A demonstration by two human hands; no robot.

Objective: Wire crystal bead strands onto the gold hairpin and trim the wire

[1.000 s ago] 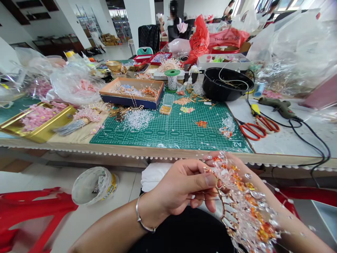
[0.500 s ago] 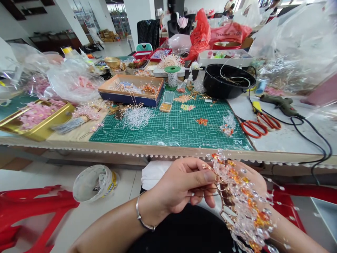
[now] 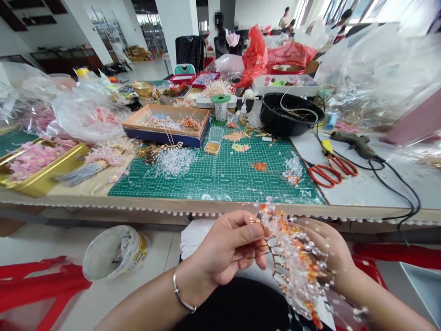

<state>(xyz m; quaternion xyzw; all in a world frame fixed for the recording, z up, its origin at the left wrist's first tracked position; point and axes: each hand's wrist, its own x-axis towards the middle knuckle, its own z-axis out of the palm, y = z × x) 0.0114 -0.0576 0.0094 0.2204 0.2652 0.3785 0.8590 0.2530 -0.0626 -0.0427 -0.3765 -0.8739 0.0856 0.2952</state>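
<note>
The left hand [image 3: 223,250] clamps its fingers on a gold-wire crystal bead ornament [image 3: 292,262], low in the frame's centre; beads hide how the right hand's [image 3: 327,253] fingers stand, so I cannot tell.

left hand [image 3: 223,250]: bare | right hand [image 3: 330,253]: bare | left wrist: silver bangle [image 3: 179,294] | lap: black clothing [image 3: 234,308]

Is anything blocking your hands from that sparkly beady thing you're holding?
No, nothing visible is in the way. The left hand pinches the curved gold wire frame strung with clear crystal and orange beads between thumb and fingers, and the right hand holds it from the other side.
</note>
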